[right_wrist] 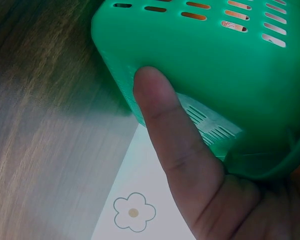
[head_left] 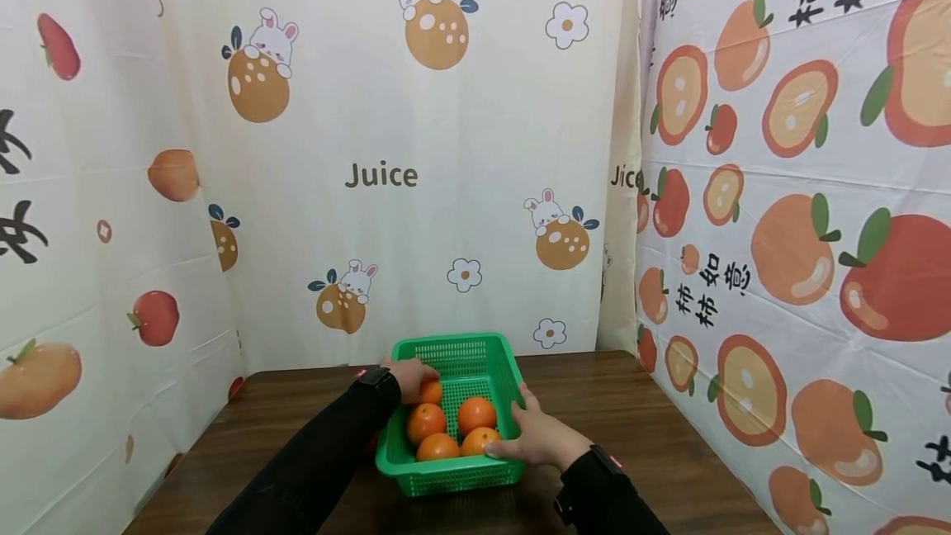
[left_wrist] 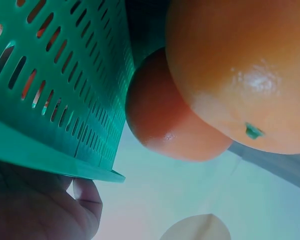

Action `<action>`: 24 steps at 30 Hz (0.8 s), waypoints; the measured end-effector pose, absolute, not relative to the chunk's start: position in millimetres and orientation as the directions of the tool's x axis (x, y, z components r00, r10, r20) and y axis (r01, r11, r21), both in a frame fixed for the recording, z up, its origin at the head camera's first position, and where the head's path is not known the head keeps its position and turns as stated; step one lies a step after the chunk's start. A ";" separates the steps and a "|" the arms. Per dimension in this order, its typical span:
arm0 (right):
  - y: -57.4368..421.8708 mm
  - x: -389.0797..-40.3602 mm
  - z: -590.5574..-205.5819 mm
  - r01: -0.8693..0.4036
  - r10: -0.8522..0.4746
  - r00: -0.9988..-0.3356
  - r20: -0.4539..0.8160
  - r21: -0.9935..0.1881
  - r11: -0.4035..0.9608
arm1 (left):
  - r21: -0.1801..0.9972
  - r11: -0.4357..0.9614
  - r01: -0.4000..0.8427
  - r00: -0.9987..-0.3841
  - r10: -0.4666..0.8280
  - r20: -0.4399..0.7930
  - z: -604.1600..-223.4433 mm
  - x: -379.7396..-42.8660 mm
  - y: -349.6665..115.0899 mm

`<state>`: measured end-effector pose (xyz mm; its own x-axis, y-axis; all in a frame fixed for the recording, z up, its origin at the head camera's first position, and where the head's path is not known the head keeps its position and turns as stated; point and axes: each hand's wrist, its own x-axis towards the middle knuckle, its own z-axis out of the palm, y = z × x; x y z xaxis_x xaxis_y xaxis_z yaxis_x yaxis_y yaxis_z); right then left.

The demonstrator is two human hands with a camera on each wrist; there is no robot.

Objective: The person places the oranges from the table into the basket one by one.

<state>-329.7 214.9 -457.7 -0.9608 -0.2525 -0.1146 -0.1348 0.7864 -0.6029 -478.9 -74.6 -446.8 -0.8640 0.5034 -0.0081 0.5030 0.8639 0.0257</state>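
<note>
A green plastic basket (head_left: 456,481) stands on the table with several oranges (head_left: 477,414) inside, gathered mostly toward its near end. Over its left side reaches my left hand (head_left: 411,376), fingers curled down on an orange (head_left: 431,391) by the left wall. In the left wrist view this hand (left_wrist: 44,205) shows at the rim, its fingertips mostly hidden. My right hand (head_left: 546,434) grips the basket's right side, thumb inside beside the nearest orange. One finger (right_wrist: 160,110) lies straight along the outer wall in the right wrist view.
Beside the slotted basket wall in the left wrist view are a large orange (left_wrist: 245,65) and a redder round fruit (left_wrist: 170,115). The brown wooden table (head_left: 594,395) is enclosed by printed cloths at the back (head_left: 475,213) and both sides.
</note>
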 end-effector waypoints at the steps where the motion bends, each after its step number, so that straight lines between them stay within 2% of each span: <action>1: 214.7 -329.5 -457.5 -0.134 -0.252 -0.961 -0.115 -0.603 0.786 | 0.029 0.862 0.506 -0.862 0.506 -0.006 -446.4 -478.9 -75.1; 13: 215.0 -326.0 -455.8 -0.146 -0.254 -0.962 -0.098 -0.601 0.786 | 0.048 0.846 0.531 -0.847 0.531 0.009 -450.6 -484.8 -78.5; 24: 216.2 -325.6 -455.4 -0.140 -0.253 -0.962 -0.102 -0.611 0.779 | 0.134 0.834 0.536 -0.840 0.542 -0.015 -444.1 -483.0 -82.0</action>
<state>-325.6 216.2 -455.4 -0.9621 -0.2528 -0.1019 -0.1401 0.7791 -0.6110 -483.0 -82.0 -444.1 -0.8401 0.5423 -0.0146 0.5358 0.8337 0.1338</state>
